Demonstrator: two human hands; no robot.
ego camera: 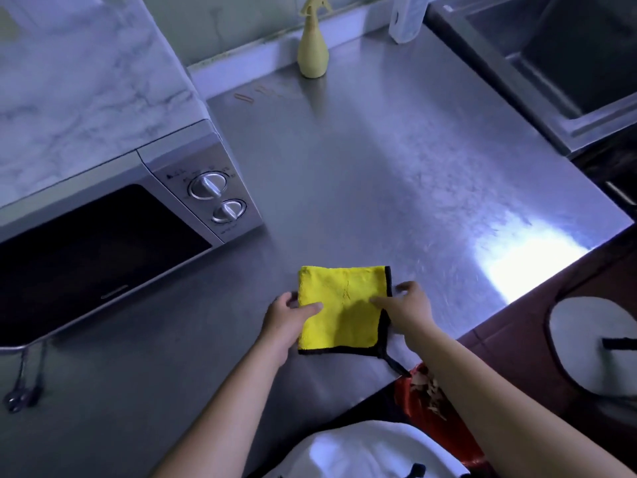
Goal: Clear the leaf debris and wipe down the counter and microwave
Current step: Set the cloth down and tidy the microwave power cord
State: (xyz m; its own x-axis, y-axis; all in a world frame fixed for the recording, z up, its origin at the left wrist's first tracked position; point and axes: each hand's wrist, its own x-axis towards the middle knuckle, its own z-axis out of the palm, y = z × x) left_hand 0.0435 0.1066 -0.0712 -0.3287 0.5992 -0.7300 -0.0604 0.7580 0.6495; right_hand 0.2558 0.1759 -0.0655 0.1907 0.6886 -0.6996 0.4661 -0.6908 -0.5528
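A folded yellow cloth (339,305) with black edging is being held flat against the steel tabletop (396,167), close to the front edge and well apart from everything at the back. It is being gripped from both sides. The left hand (287,317) is being kept at the cloth's left border, with the thumb laid across the top of the fabric and the other fingers (287,300) curled in at the edge, so that the border is being pinched. The right hand (412,305) is being kept at the opposite border, where the thumb is being pressed onto the yellow face and the remaining digits are being curled over the black trim (how far they reach beneath cannot be told). A thin black loop (396,365) is trailing from the cloth's near right corner.

The microwave (103,236) is sitting to the left of the cloth, not touching it. A yellow spray bottle (312,46) and a white bottle (406,19) are standing at the back wall, and a few small brown scraps (244,97) are lying beside the microwave's far corner. A sink (568,63) is being shown at the upper right. Below the tabletop's front edge, leaf debris (429,386) is lying in a red bag (413,405).
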